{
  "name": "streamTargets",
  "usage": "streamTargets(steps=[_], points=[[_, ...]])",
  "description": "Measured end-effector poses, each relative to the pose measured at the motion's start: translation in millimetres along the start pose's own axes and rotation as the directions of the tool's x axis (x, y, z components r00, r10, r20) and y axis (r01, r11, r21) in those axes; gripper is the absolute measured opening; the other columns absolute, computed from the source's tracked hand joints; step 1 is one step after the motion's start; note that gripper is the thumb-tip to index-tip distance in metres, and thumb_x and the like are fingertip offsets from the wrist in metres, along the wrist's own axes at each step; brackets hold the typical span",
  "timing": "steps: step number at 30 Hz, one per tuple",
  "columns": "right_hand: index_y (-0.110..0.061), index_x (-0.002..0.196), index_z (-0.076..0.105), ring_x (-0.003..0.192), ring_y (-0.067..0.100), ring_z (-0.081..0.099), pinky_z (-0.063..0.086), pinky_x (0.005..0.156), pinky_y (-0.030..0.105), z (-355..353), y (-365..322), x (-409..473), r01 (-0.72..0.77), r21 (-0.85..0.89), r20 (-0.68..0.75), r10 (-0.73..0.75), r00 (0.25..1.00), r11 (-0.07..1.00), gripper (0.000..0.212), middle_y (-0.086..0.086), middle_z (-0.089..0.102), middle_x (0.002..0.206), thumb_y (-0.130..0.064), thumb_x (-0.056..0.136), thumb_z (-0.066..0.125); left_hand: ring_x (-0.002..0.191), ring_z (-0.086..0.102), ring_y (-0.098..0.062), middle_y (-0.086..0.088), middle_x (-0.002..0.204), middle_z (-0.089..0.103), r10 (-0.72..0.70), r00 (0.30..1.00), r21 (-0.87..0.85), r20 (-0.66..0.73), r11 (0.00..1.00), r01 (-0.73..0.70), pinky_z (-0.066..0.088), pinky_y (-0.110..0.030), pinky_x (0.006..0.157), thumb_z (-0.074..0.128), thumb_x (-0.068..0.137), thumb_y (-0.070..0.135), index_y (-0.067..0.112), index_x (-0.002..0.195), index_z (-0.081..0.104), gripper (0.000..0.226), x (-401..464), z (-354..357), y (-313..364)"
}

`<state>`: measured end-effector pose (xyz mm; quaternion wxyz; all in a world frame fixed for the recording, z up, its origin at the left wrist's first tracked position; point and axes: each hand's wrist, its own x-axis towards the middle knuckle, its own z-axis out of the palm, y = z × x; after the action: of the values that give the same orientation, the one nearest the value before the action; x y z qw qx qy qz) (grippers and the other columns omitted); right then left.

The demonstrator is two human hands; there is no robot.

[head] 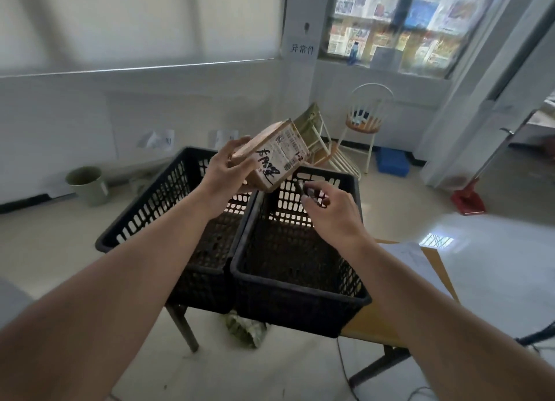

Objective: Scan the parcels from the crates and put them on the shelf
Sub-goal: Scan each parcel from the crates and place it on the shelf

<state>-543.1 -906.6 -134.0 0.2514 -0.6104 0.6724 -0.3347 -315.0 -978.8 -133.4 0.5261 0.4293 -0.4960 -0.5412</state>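
The left hand (229,168) holds a brown parcel (271,157) up over the two black crates (168,202), fingers curled round its near end, the label side tilted towards the camera. The right hand (327,210) sits just below and to the right of the parcel, fingers pinched round a small dark object (303,190) — probably a scanner or a marker, too blurred to say which.

The step in hand looks like scanning. To do it well, keep the parcel steady and turn the label (289,151) so its barcode faces the tool squarely — the black handwriting across the label should not be what the tool is aimed at. A firmer hold on the parcel's edges, clear of the printed part, would help, and the right hand should stay close without touching it.

Counted left to right: one pale bin (87,184) on the floor, two crates side by side on the table (432,268), both apparently without parcels inside, one parcel in hand, two chairs (365,121) by the window, one blue box (392,160), one red dustpan (468,202). No shelf is in view.
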Motion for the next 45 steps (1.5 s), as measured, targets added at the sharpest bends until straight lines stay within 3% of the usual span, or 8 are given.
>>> streamTargets(steps=[6, 12, 16, 20, 25, 35, 42, 45], points=[[-0.045, 0.144, 0.061, 0.144, 0.019, 0.046, 0.038, 0.123, 0.048, 15, -25, 9, 0.0, 0.425, -0.075, 0.035, 0.997, 0.905, 0.037, -0.001, 0.052, 0.154, -0.039, 0.107, 0.061, 0.11, 0.075, -0.039, -0.018, 0.14, 0.061, -0.101, 0.995, -0.109, -0.023, 0.989, 0.098, 0.063, -0.054, 0.092, 0.077, 0.081, 0.017, 0.048, 0.146, 0.051, 0.077, -31, -8, 22], [-0.051, 0.147, 0.057, 0.103, -0.017, 0.047, 0.046, 0.096, 0.015, 27, -49, 8, 0.056, 0.639, 0.048, -0.113, 0.992, 0.767, 0.04, -0.017, 0.042, 0.144, -0.033, 0.111, 0.055, 0.112, 0.074, -0.041, -0.02, 0.143, 0.056, -0.091, 0.985, -0.109, -0.144, 0.991, 0.076, 0.058, -0.056, 0.103, 0.076, 0.086, 0.014, 0.046, 0.153, 0.045, 0.08, -87, -7, 27], [-0.053, 0.147, 0.057, 0.135, 0.012, 0.052, 0.047, 0.118, 0.047, 35, -56, -11, 0.053, 0.699, 0.151, -0.22, 0.964, 0.713, 0.04, -0.006, 0.049, 0.152, -0.034, 0.112, 0.054, 0.113, 0.075, -0.037, -0.013, 0.143, 0.057, -0.058, 0.969, -0.08, -0.242, 0.996, 0.039, 0.061, -0.047, 0.097, 0.075, 0.088, 0.015, 0.052, 0.146, 0.046, 0.075, -137, 0, 27], [-0.043, 0.149, 0.06, 0.126, 0.019, 0.065, 0.061, 0.102, 0.042, 44, -62, -43, 0.041, 0.766, 0.243, -0.348, 0.905, 0.641, 0.04, 0.005, 0.057, 0.145, -0.032, 0.111, 0.057, 0.121, 0.071, -0.034, -0.013, 0.147, 0.058, -0.003, 0.929, 0.089, -0.37, 0.995, 0.039, 0.052, -0.06, 0.109, 0.078, 0.087, 0.02, 0.056, 0.152, 0.04, 0.083, -197, 9, 35], [-0.039, 0.148, 0.063, 0.128, 0.028, 0.063, 0.057, 0.108, 0.049, 57, -79, -93, 0.015, 0.776, 0.357, -0.458, 0.814, 0.631, 0.039, 0.013, 0.053, 0.144, -0.032, 0.109, 0.06, 0.115, 0.074, -0.02, -0.002, 0.118, 0.079, 0.023, 0.811, 0.213, -0.585, 0.969, 0.126, 0.046, -0.059, 0.112, 0.081, 0.09, 0.02, 0.062, 0.144, 0.044, 0.077, -275, 8, 46], [-0.045, 0.146, 0.063, 0.122, 0.019, 0.061, 0.058, 0.105, 0.043, 90, -121, -236, 0.079, 0.779, 0.452, -0.643, 0.618, 0.622, 0.037, 0.006, 0.052, 0.134, -0.039, 0.11, 0.057, 0.123, 0.067, -0.019, 0.017, 0.127, 0.068, 0.229, 0.443, 0.315, -0.867, 0.94, 0.131, 0.059, -0.051, 0.101, 0.078, 0.089, 0.044, 0.038, 0.118, 0.066, 0.033, -436, -9, 65], [-0.04, 0.147, 0.063, 0.107, 0.004, 0.058, 0.053, 0.071, 0.004, 129, -146, -366, 0.023, 0.78, 0.528, -0.677, 0.512, 0.626, 0.038, 0.005, 0.05, 0.127, -0.033, 0.11, 0.058, 0.126, 0.066, -0.022, 0.013, 0.133, 0.067, 0.281, 0.312, 0.347, -0.908, 0.92, 0.181, 0.056, -0.054, 0.106, 0.077, 0.093, 0.038, 0.038, 0.131, 0.064, 0.04, -571, -34, 62], [-0.041, 0.147, 0.062, 0.105, 0.005, 0.058, 0.054, 0.073, 0.004, 148, -158, -421, 0.018, 0.765, 0.552, -0.669, 0.498, 0.644, 0.038, 0.001, 0.049, 0.124, -0.033, 0.111, 0.057, 0.129, 0.063, -0.019, 0.007, 0.136, 0.066, 0.297, 0.314, 0.373, -0.902, 0.901, 0.221, 0.058, -0.05, 0.105, 0.073, 0.1, 0.03, 0.042, 0.146, 0.054, 0.051, -626, -52, 60]])
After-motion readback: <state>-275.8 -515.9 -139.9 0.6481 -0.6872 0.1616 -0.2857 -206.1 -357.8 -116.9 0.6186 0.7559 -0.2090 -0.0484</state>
